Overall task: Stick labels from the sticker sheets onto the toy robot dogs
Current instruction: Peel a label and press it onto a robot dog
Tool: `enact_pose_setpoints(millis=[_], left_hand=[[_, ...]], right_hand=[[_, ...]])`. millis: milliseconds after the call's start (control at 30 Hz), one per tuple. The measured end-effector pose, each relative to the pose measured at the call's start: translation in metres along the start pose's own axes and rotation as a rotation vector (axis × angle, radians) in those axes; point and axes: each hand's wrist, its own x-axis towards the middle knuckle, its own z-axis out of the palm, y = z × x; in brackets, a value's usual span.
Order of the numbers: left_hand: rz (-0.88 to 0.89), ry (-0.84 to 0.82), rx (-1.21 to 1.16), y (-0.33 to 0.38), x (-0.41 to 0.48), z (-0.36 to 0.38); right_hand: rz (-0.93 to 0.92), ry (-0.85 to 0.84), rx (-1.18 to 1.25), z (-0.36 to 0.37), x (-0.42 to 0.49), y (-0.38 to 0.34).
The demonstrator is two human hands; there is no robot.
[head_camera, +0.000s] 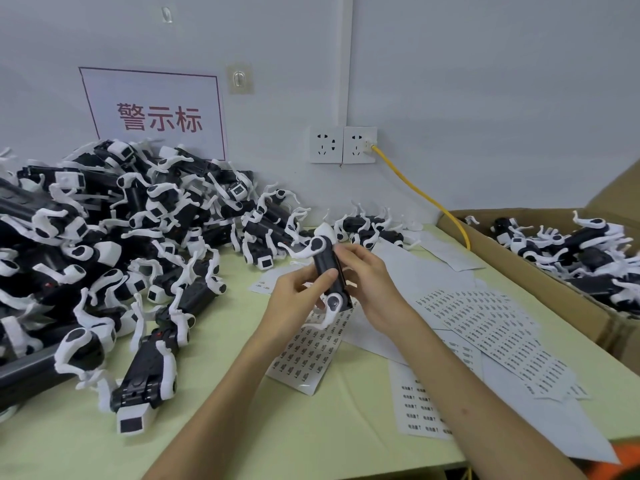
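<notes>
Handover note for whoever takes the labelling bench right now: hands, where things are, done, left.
Left hand: grips one toy dog above the table, thumb on its black body.
Right hand: holds the same dog, fingertips on its far side; no label visible.
Sticker sheets: spread on the table under and right of the hands.
Done: probably the dogs in the cardboard box at right; labels not visible.
Left: the big pile at left, plus the dog in hand.

Glossy plastic toy dog point(329, 271), paper sticker sheets point(485, 323), matt cardboard box point(519, 268).
</notes>
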Motion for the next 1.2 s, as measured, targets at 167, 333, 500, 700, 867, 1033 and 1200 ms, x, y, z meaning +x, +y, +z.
enact_pose_setpoints(millis=[167, 333, 500, 700, 867, 1033, 1200], left_hand=[[-0.065, -0.009, -0.094, 0.006, -0.004, 0.000], [-0.134, 0.005, -0.259, 0.012, -0.005, 0.001], [-0.171, 0.032, -0.397, 0.013, -0.002, -0.002], [-0.235, 0.194, -0.484, 0.015, -0.001, -0.007], [-0.320, 0.329, -0.498, 0.008, 0.004, -0.014], [-0.438, 0.324, -0.559, 0.002, 0.006, -0.016], [-0.449, 0.279, -0.561, 0.002, 0.006, -0.015]], right_hand=[[0.039, -0.047, 0.109, -0.002, 0.002, -0.001], [0.006, -0.080, 0.111, -0.004, 0.002, -0.002], [-0.076, -0.114, -0.010, -0.002, -0.001, -0.003], [-0.111, -0.135, -0.179, 0.003, -0.004, 0.001], [-0.231, -0.010, -0.467, 0.004, 0.000, 0.008], [0.000, -0.083, -1.298, -0.007, 0.006, 0.026], [-0.020, -0.108, -1.233, -0.003, 0.006, 0.034]])
